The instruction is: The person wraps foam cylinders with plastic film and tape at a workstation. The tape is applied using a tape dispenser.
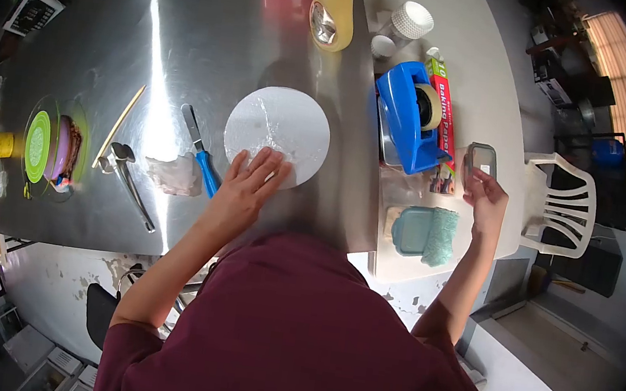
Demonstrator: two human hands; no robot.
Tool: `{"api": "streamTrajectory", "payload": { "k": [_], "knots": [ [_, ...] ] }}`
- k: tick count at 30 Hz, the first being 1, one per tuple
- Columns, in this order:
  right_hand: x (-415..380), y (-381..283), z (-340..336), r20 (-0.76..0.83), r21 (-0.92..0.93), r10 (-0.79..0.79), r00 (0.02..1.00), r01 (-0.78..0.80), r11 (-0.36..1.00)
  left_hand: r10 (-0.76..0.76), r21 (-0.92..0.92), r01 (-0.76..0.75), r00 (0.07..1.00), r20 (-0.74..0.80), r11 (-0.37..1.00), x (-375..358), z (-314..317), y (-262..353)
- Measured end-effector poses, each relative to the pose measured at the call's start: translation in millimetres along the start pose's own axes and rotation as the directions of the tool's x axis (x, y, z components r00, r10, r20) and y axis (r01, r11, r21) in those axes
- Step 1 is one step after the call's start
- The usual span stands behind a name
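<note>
Round board (279,121): lies on metal desk (231,37).
Left hand (249,186): rests on board, fingers spread.
Right hand (488,200): bends fingers at rectangular container (484,159); cannot tell if gripping.

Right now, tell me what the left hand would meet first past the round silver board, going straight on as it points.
Past the round silver board, the left hand would probably meet the yellowish bottle first, though the wide-angle view leaves the exact line unclear.
</note>
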State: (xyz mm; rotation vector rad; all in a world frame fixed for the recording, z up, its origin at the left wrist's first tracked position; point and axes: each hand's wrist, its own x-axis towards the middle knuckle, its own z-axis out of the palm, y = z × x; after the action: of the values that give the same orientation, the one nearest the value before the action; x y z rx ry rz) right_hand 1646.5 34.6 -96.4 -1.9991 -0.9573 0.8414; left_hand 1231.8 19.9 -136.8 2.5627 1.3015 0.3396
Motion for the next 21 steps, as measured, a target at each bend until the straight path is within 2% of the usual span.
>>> {"api": "streamTrajectory", "payload": {
  "k": [1, 2, 5, 9, 12, 13, 15, 18, 21],
  "knots": [
    [-5, -3, -1, -0.003, -0.038, 0.031, 1.000, -0.031, 0.999, 0.001, 0.002, -0.001, 1.000, -0.008, 1.000, 0, 0, 1],
    [-5, 8, -3, 0.032, -0.048, -0.011, 0.999, 0.013, 0.999, 0.002, 0.004, -0.002, 1.000, -0.015, 1.000, 1, 0, 1],
    [-3, 14, 17, -0.005, -0.110, 0.074, 0.997, -0.074, 0.991, 0.019, -0.003, -0.019, 1.000, -0.024, 1.000, -1, 4, 0],
    [18, 54, 24, 0.051, -0.143, 0.040, 0.998, -0.032, 0.989, 0.021, -0.033, -0.022, 0.999, -0.048, 0.999, -2, 4, -1],
    [39, 92, 34, 0.044, -0.197, -0.232, 0.972, 0.236, 0.952, 0.025, -0.047, -0.027, 0.998, -0.050, 0.999, -3, 5, -3],
    [30, 71, 41, -0.001, -0.366, -0.189, 0.982, 0.176, 0.914, 0.028, -0.061, -0.032, 0.997, -0.066, 0.998, -3, 5, -2],
    [11, 30, 54, -0.103, -0.654, -0.134, 0.986, 0.035, 0.756, 0.028, -0.083, -0.037, 0.995, -0.100, 0.996, -4, 6, -3],
    [11, 23, 57, -0.140, -0.719, -0.062, 0.988, -0.059, 0.693, 0.032, -0.104, -0.046, 0.990, -0.135, 0.994, -6, 9, -6],
    [8, 11, 60, -0.143, -0.771, -0.069, 0.987, -0.067, 0.634, 0.018, -0.171, -0.046, 0.986, -0.164, 0.984, -5, 7, -4]
  ]
}}
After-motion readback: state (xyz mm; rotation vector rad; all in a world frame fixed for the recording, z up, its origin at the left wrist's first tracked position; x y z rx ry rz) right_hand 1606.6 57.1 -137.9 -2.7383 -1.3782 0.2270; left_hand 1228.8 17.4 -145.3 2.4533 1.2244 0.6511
